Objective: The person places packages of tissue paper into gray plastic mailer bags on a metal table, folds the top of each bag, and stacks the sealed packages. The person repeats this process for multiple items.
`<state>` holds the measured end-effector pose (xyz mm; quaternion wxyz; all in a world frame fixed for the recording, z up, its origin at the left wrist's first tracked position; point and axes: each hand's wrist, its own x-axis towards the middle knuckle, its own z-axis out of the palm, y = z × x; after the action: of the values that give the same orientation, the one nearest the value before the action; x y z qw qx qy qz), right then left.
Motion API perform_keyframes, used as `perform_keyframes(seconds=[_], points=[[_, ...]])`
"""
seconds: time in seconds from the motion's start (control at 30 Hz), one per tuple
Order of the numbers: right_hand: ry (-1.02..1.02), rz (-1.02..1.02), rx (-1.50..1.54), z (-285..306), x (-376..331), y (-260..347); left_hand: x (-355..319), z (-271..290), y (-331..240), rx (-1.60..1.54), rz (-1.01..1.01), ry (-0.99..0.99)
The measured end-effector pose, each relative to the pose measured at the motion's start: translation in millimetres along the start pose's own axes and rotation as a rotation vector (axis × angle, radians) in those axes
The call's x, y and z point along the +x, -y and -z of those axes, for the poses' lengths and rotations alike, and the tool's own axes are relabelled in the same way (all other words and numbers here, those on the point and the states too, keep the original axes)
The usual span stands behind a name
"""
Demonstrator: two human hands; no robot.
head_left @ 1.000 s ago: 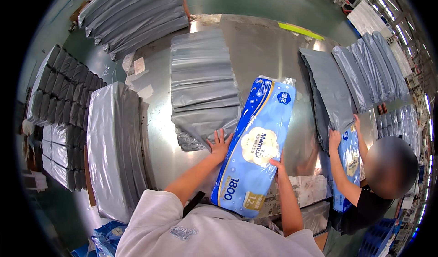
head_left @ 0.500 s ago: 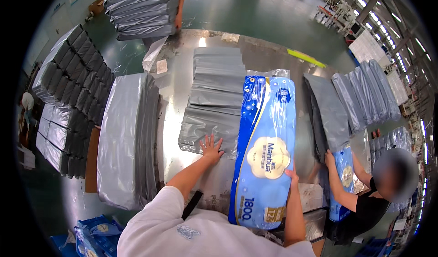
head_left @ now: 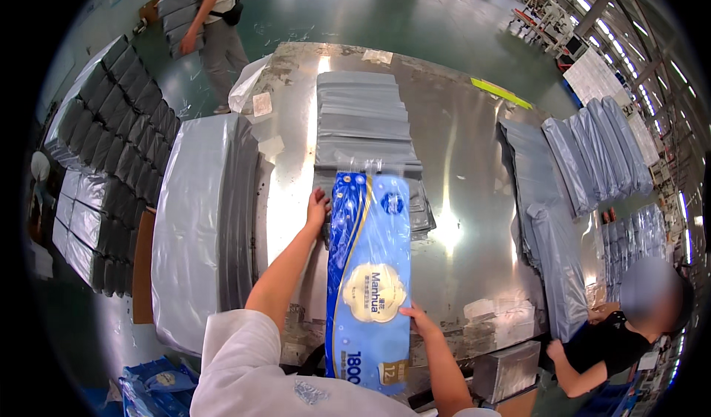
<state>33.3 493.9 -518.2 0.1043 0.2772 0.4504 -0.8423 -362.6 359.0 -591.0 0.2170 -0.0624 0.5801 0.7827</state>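
A long blue plastic-wrapped pack [head_left: 370,239] with a cream flower-shaped label lies lengthwise in front of me. Its far end rests over a fanned stack of grey plastic bags [head_left: 363,109]. My right hand [head_left: 419,319] grips the pack's right edge near its lower half, thumb on top. Beside the pack's upper left edge is my left hand [head_left: 318,208], by the near end of the grey bags. Its fingers are slightly bent and apart, with nothing seen in them. The pack hides part of the bags beneath.
The metal table [head_left: 459,165] carries a big grey wrapped bundle [head_left: 196,224] at left and grey-bagged packs [head_left: 592,150] at right. A co-worker [head_left: 615,343] stands near right. Another person [head_left: 218,24] carries grey packs beyond the table, near tall grey stacks [head_left: 111,121].
The blue pack has moved left over the grey bags, with my right hand on it. My left hand has left the bags' top for the pack's left side. The far person has moved left.
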Motion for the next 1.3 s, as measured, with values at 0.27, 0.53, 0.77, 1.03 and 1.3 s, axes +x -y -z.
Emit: perform_keyframes(seconds=[0.27, 0.53, 0.77, 1.03, 1.3], points=[[0.176, -0.223, -0.951, 13.2, 35.6, 55.6, 23.7, 37.3, -37.9, 0.749, -0.278, 0.507], [-0.518, 0.766, -1.009, 3.5, 216.8, 146.0, -21.2, 48.9, -49.0, 0.468, -0.095, 0.464], [-0.761, 0.637, -1.083, -23.6, 291.4, 187.5, -35.8, 63.9, -73.3, 0.519, -0.139, 0.38], [0.013, 0.195, -1.536, 43.9, 267.7, 196.6, -105.0, 51.5, -142.4, 0.303, -0.264, 0.358], [-0.205, 0.709, -1.771, 9.2, 223.1, 163.4, -66.5, 38.0, -95.9, 0.473, -0.24, 0.33]])
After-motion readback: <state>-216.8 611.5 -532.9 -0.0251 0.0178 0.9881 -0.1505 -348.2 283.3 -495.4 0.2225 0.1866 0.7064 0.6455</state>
